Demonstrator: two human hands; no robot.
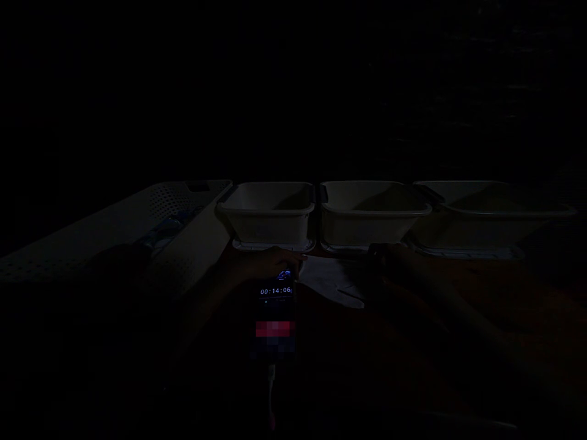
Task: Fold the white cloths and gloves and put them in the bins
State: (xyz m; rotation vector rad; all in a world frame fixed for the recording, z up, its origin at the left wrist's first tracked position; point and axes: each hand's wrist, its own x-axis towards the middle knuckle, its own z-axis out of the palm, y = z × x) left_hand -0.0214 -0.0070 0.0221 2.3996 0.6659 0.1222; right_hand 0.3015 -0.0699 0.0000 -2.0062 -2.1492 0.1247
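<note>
The view is very dark. A pale, flat, cloth-like piece point(328, 278) lies between my two hands, with a narrow flap or fold at its lower right. My left hand point(277, 261) reaches in from the left, its fingers bent and closed at the upper left corner of this piece. Just below that hand is a lit phone point(275, 308) with a timer on its screen. At the right end of the pale piece is my right hand point(389, 256); shadow hides its fingers, and I cannot tell how they are set.
Three pale tubs, left point(270, 226), middle point(367, 226) and right point(477, 229), stand in a row beyond my hands. A perforated basket point(197, 241) at left holds bluish, shiny things point(167, 232). From the phone, a cable point(270, 391) runs down the brown surface.
</note>
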